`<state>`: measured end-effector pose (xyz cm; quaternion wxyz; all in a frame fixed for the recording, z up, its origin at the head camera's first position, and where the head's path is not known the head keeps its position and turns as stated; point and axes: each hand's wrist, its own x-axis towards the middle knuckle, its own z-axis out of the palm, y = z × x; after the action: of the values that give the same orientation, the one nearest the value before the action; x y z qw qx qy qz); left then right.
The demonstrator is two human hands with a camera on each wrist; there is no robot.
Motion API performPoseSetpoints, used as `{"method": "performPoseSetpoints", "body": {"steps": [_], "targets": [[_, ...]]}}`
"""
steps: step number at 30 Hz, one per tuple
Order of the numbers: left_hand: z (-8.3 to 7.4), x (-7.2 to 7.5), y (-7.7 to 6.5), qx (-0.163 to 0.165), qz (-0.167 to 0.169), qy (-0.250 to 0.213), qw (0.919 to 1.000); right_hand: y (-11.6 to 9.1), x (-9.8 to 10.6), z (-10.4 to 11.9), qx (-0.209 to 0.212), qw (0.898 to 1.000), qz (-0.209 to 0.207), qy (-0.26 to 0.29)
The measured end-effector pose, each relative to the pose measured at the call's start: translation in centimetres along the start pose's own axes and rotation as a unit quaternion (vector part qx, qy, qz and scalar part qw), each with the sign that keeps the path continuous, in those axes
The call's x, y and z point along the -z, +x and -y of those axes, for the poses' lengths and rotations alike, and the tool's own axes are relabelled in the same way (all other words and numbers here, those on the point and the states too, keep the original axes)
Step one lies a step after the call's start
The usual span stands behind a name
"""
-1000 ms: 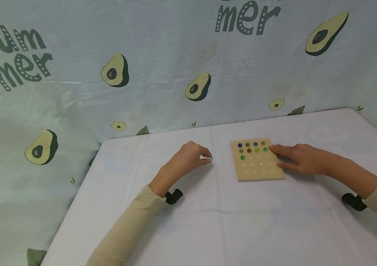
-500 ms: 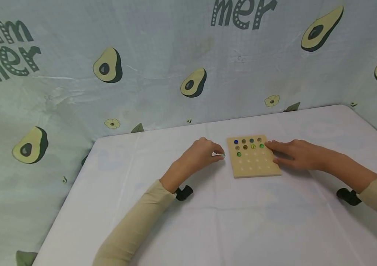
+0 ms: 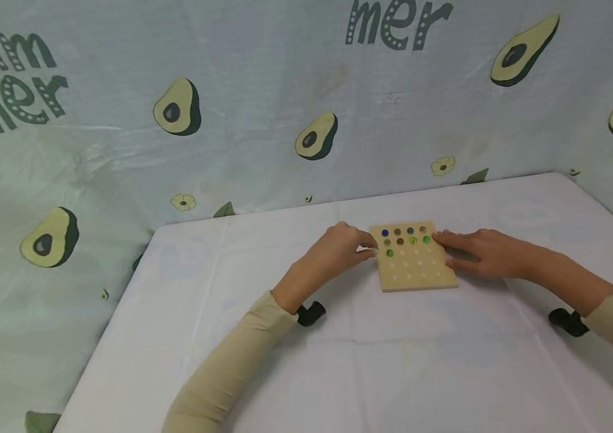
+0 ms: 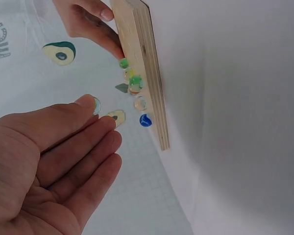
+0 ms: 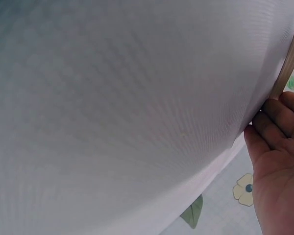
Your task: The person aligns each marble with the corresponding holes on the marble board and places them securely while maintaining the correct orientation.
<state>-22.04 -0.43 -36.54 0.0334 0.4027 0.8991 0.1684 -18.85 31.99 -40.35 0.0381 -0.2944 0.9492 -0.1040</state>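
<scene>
In the head view my left hand (image 3: pixel 336 252) is at the left edge of a square wooden board (image 3: pixel 420 275) with rows of shallow hollows. Between thumb and index finger it pinches a clear greenish marble (image 4: pixel 97 105), held above the board's side. Glass marbles sit in the board's far rows, among them a blue marble (image 3: pixel 384 233), a yellow marble (image 3: pixel 413 240) and a green marble (image 3: pixel 390 252). My right hand (image 3: pixel 493 254) rests its fingers on the board's right edge; in the right wrist view the fingertips touch the plywood side (image 5: pixel 289 63).
The board lies on a table with a white cloth (image 3: pixel 420 361). Behind it hangs a pale curtain (image 3: pixel 252 90) printed with avocados. A black wrist camera (image 3: pixel 312 314) sticks out below the left wrist.
My left hand has moved right with the marble, from the bare cloth to the board's left edge. The right hand stays at the board. The head view has shifted slightly.
</scene>
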Motion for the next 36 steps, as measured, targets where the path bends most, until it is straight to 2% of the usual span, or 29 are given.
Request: {"method": "performPoseSetpoints", "body": {"steps": [8,25,33,36], "targets": [[-0.6,-0.7,0.6,0.008,0.007,-0.005,0.9999,0.3,0.0,0.0,-0.001,1.0,0.001,0.01],[-1.8,-0.4,3.0,-0.008,-0.006,-0.013,0.9999,-0.4,0.7,0.0,-0.008,1.0,0.002,0.009],[-1.9,-0.9,3.6,0.013,0.003,-0.013,0.9998,-0.3,0.3,0.0,-0.002,1.0,0.002,0.019],[-1.9,-1.3,3.9,0.01,0.001,-0.006,0.9999,-0.3,0.1,0.0,-0.001,1.0,0.001,0.014]]}}
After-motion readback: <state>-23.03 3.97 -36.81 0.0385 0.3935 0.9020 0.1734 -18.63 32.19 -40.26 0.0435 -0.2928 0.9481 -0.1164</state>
